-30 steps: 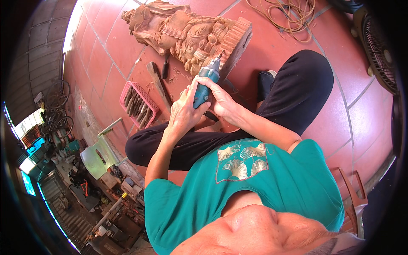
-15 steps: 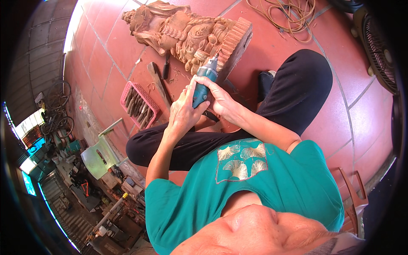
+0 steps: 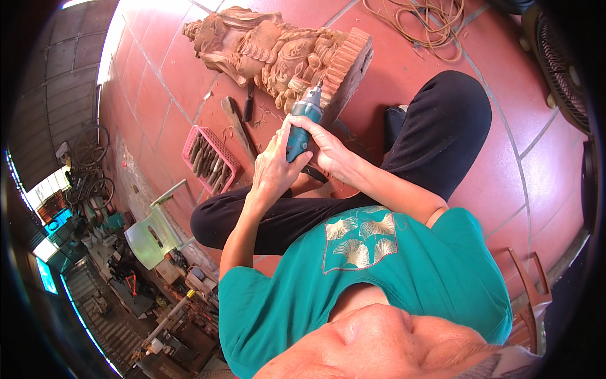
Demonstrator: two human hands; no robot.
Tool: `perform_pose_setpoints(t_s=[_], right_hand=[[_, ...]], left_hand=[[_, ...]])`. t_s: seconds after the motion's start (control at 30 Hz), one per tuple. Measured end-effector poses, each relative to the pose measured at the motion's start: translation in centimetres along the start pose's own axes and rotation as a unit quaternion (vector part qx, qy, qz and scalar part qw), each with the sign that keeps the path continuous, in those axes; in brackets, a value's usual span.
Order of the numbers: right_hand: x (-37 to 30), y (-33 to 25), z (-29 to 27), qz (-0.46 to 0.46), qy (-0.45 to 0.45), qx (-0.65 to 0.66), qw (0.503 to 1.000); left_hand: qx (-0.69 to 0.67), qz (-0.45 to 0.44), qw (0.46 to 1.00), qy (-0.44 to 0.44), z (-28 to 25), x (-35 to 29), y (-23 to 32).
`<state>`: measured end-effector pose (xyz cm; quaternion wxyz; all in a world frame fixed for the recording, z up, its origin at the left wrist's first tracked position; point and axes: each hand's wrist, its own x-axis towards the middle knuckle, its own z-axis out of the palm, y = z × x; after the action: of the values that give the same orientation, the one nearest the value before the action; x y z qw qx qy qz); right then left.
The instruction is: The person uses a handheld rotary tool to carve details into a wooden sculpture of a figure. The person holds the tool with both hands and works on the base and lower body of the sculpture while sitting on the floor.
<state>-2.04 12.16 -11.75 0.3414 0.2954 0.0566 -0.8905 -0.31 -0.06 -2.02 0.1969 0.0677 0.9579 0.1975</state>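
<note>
A teal die grinder with a silver nose is held in both my hands, above my folded legs. My left hand wraps the body from the left, and my right hand closes round it from the right. The thin bit points up at the carved wooden statue, which lies on its side with its ridged base to the right. By the base's near edge the tip meets or nearly meets the wood; I cannot tell which. My palms hide part of the grinder's lower body.
Left of my hands, a pink basket holds several wooden-handled tools. A wooden club and a dark-handled tool lie between basket and statue, among shavings. A coiled cord and a fan are at the right. A pale green chair stands left.
The view has shifted slightly. Both hands keep their hold on the die grinder, and its bit stays by the statue's base with hardly any movement.
</note>
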Motion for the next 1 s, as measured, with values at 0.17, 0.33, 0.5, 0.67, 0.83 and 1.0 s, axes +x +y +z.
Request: perform_pose_setpoints(t_s=[0.17, 0.33, 0.5, 0.67, 0.83, 1.0], right_hand=[[-0.4, 0.0, 0.2, 0.003, 0.0, 0.003, 1.0], [-1.1, -0.1, 0.7, -0.007, 0.004, -0.006, 1.0], [-1.5, -0.1, 0.6, -0.006, 0.009, -0.011, 1.0], [-1.9, -0.1, 0.6, -0.01, 0.024, -0.015, 1.0], [-2.3, -0.2, 0.6, -0.008, 0.018, -0.016, 1.0], [-2.5, 0.0, 0.6, -0.004, 0.016, -0.007, 1.0]], left_hand=[[-0.002, 0.004, 1.0, -0.003, 0.1, -0.1, -0.2], [0.006, 0.024, 1.0, -0.001, 0.2, -0.2, -0.5], [0.008, 0.032, 0.999, -0.01, 0.1, -0.1, -0.2], [0.006, 0.02, 0.999, -0.033, 0.0, 0.0, 0.0], [-0.004, 0.041, 0.999, -0.025, 0.0, 0.0, 0.1], [-0.02, 0.061, 0.998, -0.022, 0.2, -0.2, -0.4]])
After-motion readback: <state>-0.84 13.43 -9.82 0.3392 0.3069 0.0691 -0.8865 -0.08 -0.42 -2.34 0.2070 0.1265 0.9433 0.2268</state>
